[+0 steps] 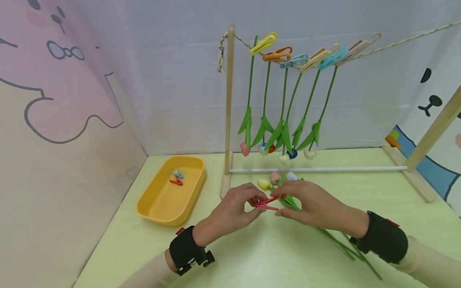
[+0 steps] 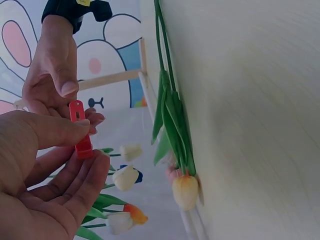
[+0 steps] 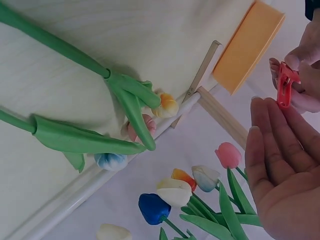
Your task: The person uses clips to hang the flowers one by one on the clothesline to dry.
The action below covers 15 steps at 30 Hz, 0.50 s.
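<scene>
Your left fingers (image 2: 91, 184) pinch the V-shaped red plastic clothespin (image 2: 84, 146), right fingers (image 3: 276, 127) extended at 3 o'clock; off-centre pressure could flip it loose.

pink cartoon figure (image 1: 72, 100) — left | pale backdrop (image 1: 180, 88) — behind | white cartoon animal (image 1: 419, 118)

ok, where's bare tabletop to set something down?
Bare: tabletop between left hand and loose tulip stems; also between right hand, white rod and right wooden foot. Crowded: between hands and rod, where loose blooms lie.

Nine clips (image 2: 84, 146) — nine tulips (image 2: 185, 193).
</scene>
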Tool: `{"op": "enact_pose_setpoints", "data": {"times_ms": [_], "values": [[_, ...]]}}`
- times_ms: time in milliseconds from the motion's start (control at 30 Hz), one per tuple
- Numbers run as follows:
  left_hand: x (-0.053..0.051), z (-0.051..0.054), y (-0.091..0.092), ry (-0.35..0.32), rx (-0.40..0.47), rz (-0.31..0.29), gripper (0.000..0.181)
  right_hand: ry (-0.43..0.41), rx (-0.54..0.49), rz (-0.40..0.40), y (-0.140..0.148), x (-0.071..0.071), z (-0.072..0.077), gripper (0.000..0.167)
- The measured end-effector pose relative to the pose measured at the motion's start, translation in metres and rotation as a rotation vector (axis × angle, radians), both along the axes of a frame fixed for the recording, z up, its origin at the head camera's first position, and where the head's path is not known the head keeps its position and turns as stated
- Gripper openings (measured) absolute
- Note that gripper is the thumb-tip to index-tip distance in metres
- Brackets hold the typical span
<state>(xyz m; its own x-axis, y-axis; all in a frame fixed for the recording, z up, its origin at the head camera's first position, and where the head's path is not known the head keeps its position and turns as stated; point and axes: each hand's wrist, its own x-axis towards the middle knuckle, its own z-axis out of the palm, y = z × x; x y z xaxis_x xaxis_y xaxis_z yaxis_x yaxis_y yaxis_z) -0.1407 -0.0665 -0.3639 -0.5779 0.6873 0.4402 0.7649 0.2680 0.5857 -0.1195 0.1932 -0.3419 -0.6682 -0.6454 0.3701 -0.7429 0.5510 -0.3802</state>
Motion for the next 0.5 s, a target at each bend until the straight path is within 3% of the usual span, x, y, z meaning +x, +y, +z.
{"op": "enact_pose_setpoints", "data": {"times_ms": [200, 500], "values": [[0.001, -0.001, 0.004, 0.009, 0.016, 0.01, 0.021, 0.015, -0.005, -0.012, 0.0, 0.001, -0.002, 0.032], [-0.006, -0.011, 0.013, -0.002, -0.048, 0.063, 0.029, 0.066, -0.01, -0.094, 0.026, -0.008, 0.012, 0.03]]}}
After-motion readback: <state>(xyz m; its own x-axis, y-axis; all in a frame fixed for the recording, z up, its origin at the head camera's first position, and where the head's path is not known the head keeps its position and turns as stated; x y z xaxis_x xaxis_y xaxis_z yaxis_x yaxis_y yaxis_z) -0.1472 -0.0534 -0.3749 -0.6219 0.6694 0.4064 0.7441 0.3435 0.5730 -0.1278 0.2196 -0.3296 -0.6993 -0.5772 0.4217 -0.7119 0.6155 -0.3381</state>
